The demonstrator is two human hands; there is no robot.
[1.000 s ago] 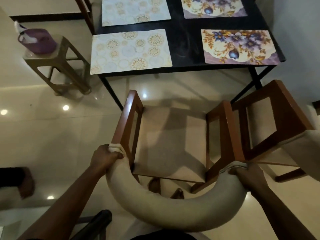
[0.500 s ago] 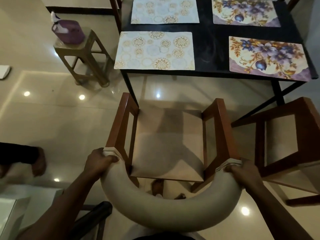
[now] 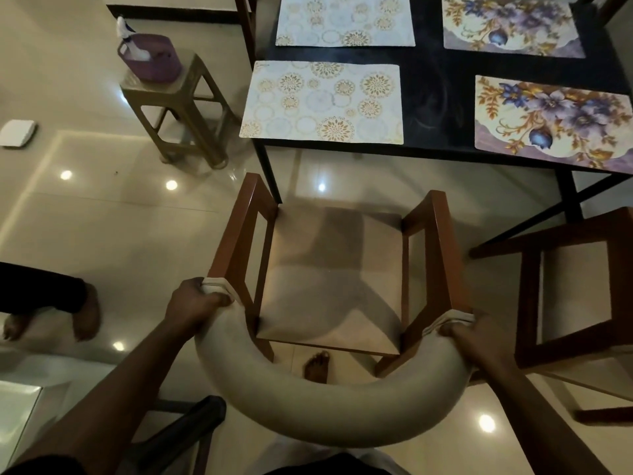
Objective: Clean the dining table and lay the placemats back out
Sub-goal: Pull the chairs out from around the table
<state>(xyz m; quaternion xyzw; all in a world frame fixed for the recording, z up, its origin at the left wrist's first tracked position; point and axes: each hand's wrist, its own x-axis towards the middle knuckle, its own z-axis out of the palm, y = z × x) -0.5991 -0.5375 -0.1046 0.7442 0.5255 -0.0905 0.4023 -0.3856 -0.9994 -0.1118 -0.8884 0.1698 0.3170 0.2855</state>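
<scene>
A dark dining table (image 3: 435, 97) fills the upper right, with several placemats laid on it: two cream mats with gold circles (image 3: 323, 102) (image 3: 344, 20) and two floral purple mats (image 3: 555, 120) (image 3: 510, 25). In front of the table stands a wooden chair (image 3: 337, 269) with a beige seat and a curved padded backrest (image 3: 325, 416). My left hand (image 3: 197, 303) grips the left end of that backrest. My right hand (image 3: 471, 337) grips its right end.
A second wooden chair (image 3: 579, 286) stands at the right. A small brown stool (image 3: 178, 108) at the upper left carries a purple basket (image 3: 149, 56) with a spray bottle. Another person's bare feet (image 3: 82, 313) are at the left. My own foot (image 3: 317, 365) shows under the chair.
The chair I hold has shifted left away from the second chair, and the view has swung so the table sits further right. Both hands keep their grip on the backrest.
</scene>
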